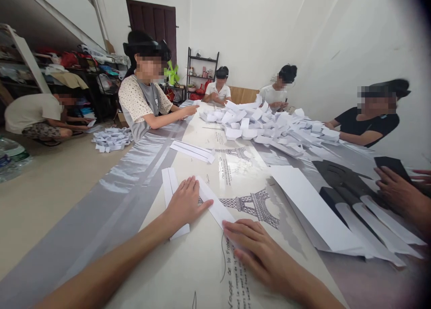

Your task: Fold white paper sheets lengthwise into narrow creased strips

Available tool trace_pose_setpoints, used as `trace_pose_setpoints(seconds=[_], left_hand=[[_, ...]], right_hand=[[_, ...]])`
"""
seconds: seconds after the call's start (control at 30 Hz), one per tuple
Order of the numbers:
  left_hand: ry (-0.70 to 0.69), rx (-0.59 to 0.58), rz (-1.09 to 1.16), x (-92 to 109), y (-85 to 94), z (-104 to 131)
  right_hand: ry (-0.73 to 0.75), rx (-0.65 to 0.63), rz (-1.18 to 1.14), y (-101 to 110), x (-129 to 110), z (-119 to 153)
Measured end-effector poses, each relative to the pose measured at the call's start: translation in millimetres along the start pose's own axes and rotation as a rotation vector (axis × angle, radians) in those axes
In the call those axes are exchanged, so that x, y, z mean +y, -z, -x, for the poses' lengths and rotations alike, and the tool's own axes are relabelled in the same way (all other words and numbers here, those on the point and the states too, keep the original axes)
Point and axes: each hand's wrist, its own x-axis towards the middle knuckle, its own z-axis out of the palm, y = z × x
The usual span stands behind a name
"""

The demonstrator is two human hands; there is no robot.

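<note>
My left hand [184, 202] lies flat across a folded white paper strip [215, 205], thumb spread to the side. Under and left of this palm is another white paper piece with a dark line [169, 183], partly covered by the hand. My right hand [257, 246] rests at the near end of the folded strip, fingers stretched out and fingertips touching it; its thumb side is partly hidden. Beyond my hands lies a small stack of folded white strips [191, 151]. All this paper is on a tablecloth [161, 228] printed with Eiffel Towers and writing.
A large heap of folded white paper [249, 122] covers the table's far middle. To my right are white sheets [313, 205] and black pieces [340, 176], with another person's hand [395, 190] there. Several people sit around the table; one crouches by a paper pile [112, 138] on the floor.
</note>
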Motion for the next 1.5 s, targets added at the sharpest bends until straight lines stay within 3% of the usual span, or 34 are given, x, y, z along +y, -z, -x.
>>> trace_pose_setpoints(seconds=[0.2, 0.3, 0.53, 0.7, 0.93, 1.07, 1.17, 1.27, 1.4, 1.5], left_hand=[[0.032, -0.051, -0.019, 4, 9.8, -2], [0.027, -0.041, -0.018, 3, 8.7, -2], [0.010, -0.038, -0.041, 2, 9.1, -2], [0.006, -0.016, -0.029, 3, 9.8, -1], [0.019, -0.060, -0.050, 5, 11.3, -1], [0.018, -0.072, -0.064, 4, 9.8, -2], [0.012, -0.046, -0.059, 3, 6.7, -2], [0.008, -0.037, -0.060, 3, 6.7, -2], [0.017, -0.039, -0.069, 3, 9.3, -1], [0.002, 0.004, -0.055, 3, 7.6, 1]], right_hand=[[0.034, -0.033, -0.005, 17, -7, -34], [0.041, -0.097, -0.014, 19, -11, -35], [0.052, -0.002, 0.150, -3, -11, -10], [0.097, 0.024, 0.254, -5, -18, 6], [0.059, 0.176, 0.301, -25, -19, 57], [0.045, 0.215, 0.279, -18, -24, 69], [0.031, 0.147, 0.212, 4, -27, 47], [-0.066, 0.126, 0.172, 13, -19, 1], [-0.026, 0.102, 0.318, -6, 3, -51], [0.049, 0.160, 0.411, -21, 11, -60]])
